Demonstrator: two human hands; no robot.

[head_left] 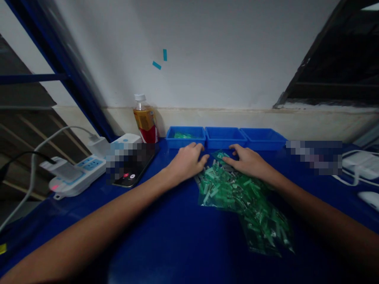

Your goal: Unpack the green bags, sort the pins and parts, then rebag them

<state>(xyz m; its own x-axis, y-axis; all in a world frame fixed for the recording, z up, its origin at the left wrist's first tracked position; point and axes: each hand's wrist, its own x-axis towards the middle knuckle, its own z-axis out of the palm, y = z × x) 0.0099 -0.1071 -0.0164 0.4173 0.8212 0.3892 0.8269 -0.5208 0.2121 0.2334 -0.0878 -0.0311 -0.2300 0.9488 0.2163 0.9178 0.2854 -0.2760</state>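
My left hand (188, 161) rests with curved fingers and thumb apart at the left of a heap of clear plastic bags (220, 187), just in front of the blue trays. Nothing shows between its fingers. My right hand (250, 161) lies across the heap's far right edge, thumb and forefinger spread. Its thumb touches a small green packet (220, 155) at the top of the heap. Small green and silvery strip-like pieces fill the bags; their exact kind is unclear. Another bag (266, 228) of them extends toward me.
Three blue trays stand along the wall; the left tray (186, 144) holds green pieces, beside the middle tray (226, 144) and right tray (263, 146). Leftward are a drink bottle (145, 120), a phone (139, 165) and a power strip (79, 175) with cables. A white mouse (370, 198) lies right.
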